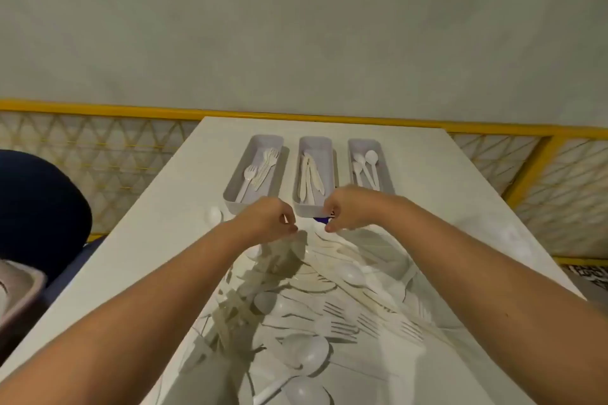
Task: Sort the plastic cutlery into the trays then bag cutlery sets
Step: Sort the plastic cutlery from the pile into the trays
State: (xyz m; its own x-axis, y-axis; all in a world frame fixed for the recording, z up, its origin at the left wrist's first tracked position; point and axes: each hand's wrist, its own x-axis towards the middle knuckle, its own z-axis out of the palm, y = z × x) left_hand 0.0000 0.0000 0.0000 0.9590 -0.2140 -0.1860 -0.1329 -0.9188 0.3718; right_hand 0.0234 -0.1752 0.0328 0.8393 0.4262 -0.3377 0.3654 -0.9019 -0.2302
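Note:
Three grey trays stand in a row at the far end of the white table (427,174). The left tray (234,189) holds forks, the middle tray (297,194) holds knives and the right tray (385,171) holds spoons. A loose pile of white plastic cutlery (329,299) covers the near half of the table. My left hand (268,219) and my right hand (347,212) hover side by side over the pile's far edge, just in front of the middle tray. Their backs face me and the fingers curl downward. Anything between the fingers is hidden.
A single white spoon (214,215) lies left of the fork tray. A small blue object (324,216) peeks out below the middle tray. A dark chair (36,207) stands at the left. A yellow-framed railing (526,168) runs behind and to the right of the table.

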